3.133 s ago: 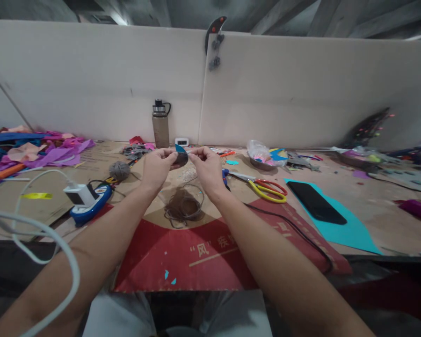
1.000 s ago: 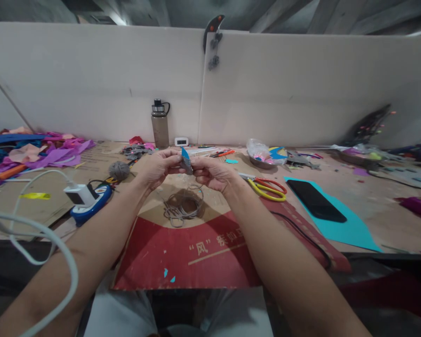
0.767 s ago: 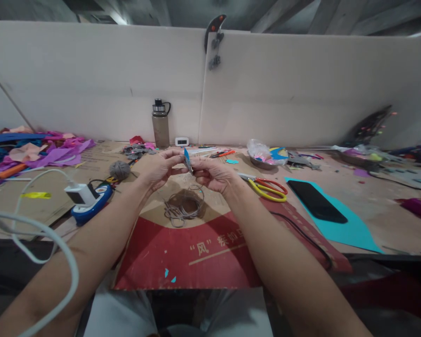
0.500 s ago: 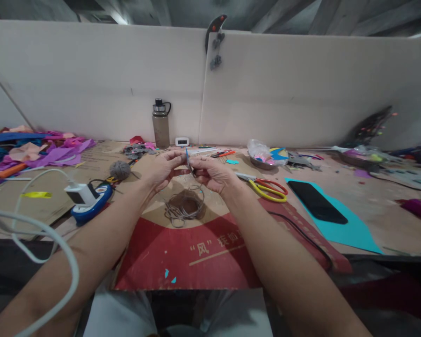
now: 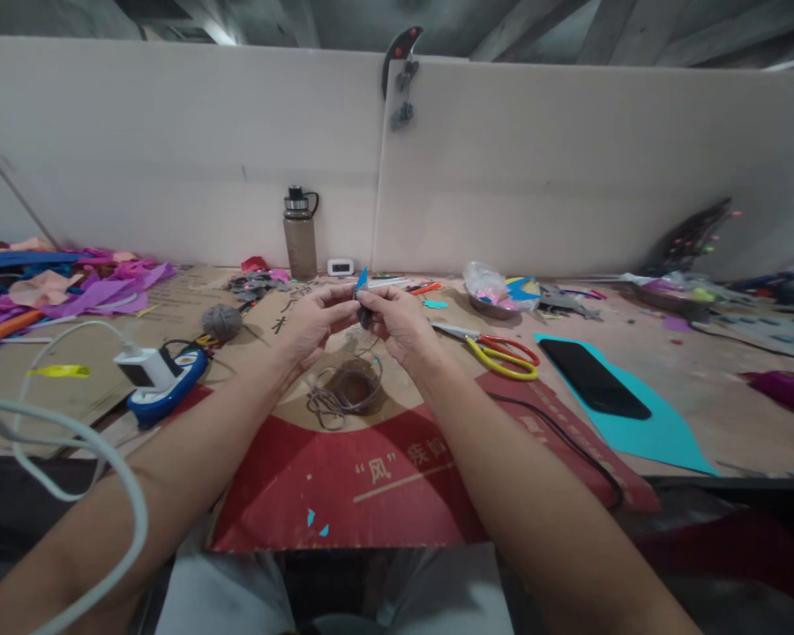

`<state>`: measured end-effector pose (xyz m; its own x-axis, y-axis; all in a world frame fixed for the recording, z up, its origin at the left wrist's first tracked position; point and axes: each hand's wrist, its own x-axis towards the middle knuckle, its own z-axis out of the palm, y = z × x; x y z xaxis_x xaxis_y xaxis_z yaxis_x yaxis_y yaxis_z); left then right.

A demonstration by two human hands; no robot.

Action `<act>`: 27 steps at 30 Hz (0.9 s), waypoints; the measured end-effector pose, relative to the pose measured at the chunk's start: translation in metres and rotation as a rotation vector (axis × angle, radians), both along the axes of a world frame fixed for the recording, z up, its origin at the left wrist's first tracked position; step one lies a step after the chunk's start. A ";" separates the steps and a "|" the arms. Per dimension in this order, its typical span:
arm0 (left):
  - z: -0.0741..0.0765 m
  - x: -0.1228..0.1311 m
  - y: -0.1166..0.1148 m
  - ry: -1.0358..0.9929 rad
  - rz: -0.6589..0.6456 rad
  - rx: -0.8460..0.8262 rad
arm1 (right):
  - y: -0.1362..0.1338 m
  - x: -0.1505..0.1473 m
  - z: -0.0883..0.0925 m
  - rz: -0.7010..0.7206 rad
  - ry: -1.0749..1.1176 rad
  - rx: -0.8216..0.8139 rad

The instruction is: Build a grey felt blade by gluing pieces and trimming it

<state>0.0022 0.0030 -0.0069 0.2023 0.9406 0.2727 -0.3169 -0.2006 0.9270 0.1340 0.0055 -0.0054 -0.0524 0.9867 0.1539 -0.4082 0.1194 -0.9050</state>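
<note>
My left hand [image 5: 318, 324] and my right hand [image 5: 394, 322] meet above the cardboard, fingertips pinched together on a small piece with a blue tip [image 5: 362, 280]. Its lower part looks dark grey and is mostly hidden by my fingers, so its exact kind is unclear. Below my hands lies a loose coil of grey cord [image 5: 331, 401]; a thin strand rises from it towards my right fingers. Both hands are closed on the piece. Scissors [image 5: 503, 353] with red and yellow handles lie to the right of my right hand.
Red-printed cardboard [image 5: 344, 503] lies under my forearms. On the left are a grey yarn ball [image 5: 221, 322], a blue power strip [image 5: 165, 397] with a white cable, and felt scraps [image 5: 53, 287]. A bottle [image 5: 300, 238] stands behind; a phone [image 5: 594, 379] rests on turquoise sheet at right.
The blue piece has turned between my fingers, so more of its pointed tip shows above them. My right hand has shifted slightly; the view has moved a little.
</note>
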 end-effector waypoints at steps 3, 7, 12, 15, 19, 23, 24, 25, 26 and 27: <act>-0.002 0.001 0.002 0.048 0.068 0.026 | 0.000 -0.001 -0.001 -0.005 -0.001 -0.022; -0.003 0.001 0.003 0.041 0.126 0.054 | -0.001 -0.003 -0.002 0.003 -0.011 -0.023; -0.003 -0.001 0.003 0.043 0.223 0.086 | -0.003 -0.005 -0.001 0.038 -0.038 -0.017; -0.004 -0.001 0.005 0.076 0.256 0.112 | -0.004 -0.006 0.000 0.053 -0.040 -0.026; -0.005 -0.001 0.006 0.116 0.316 0.144 | -0.004 -0.007 0.002 0.075 -0.029 -0.043; -0.005 0.000 0.006 0.106 0.382 0.157 | -0.005 -0.009 0.001 0.092 -0.027 -0.038; -0.005 0.001 0.006 0.102 0.389 0.166 | -0.005 -0.009 0.001 0.093 -0.026 -0.036; -0.005 0.001 0.006 0.098 0.392 0.177 | -0.005 -0.009 0.000 0.094 -0.026 -0.034; -0.005 0.001 0.007 0.096 0.392 0.191 | -0.005 -0.009 0.000 0.093 -0.026 -0.032; -0.005 0.000 0.007 0.097 0.391 0.203 | -0.005 -0.009 0.000 0.094 -0.027 -0.031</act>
<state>0.0026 0.0105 -0.0123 -0.1243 0.8807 0.4571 -0.0945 -0.4691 0.8781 0.1245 0.0004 -0.0051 -0.1489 0.9815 0.1204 -0.3916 0.0533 -0.9186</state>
